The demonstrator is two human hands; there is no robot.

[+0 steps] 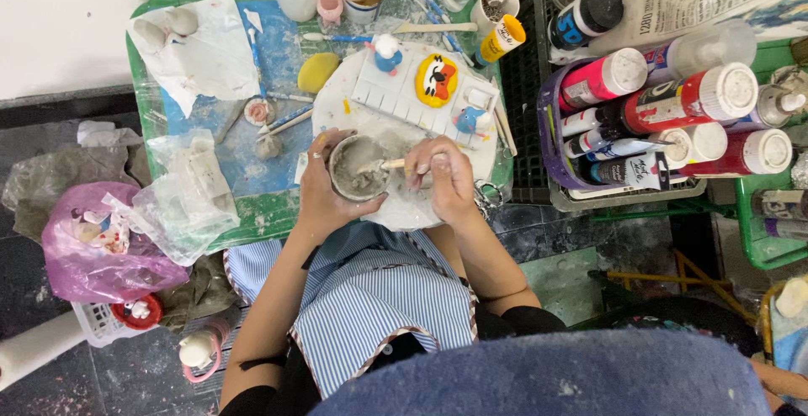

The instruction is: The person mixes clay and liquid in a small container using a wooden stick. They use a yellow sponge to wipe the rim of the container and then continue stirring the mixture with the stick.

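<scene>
1. The left hand (322, 187) wraps around a small grey cup (357, 166) of pale grey paste, fingers curled on its wall, gripping it at the near edge of the worktop (252, 214)
2. The right hand (443, 176) is closed on a thin wooden stick (385, 164), pinching it between thumb and fingertips; the stick's far end dips into the paste in the cup
3. The cup sits over a round white board (404, 206) smeared with dried paste, just in front of a white palette (396, 96)
4. On the palette stand two small blue figures and a yellow oval plaque (437, 79) with a cartoon face
5. A yellow sponge (317, 72) lies left of the board, near scattered brushes
6. To the right, a crate (555, 164) holds paint bottles in pink, red and white
7. A pink plastic bag (93, 256) lies on the floor at left, beside crumpled clear wrap
</scene>
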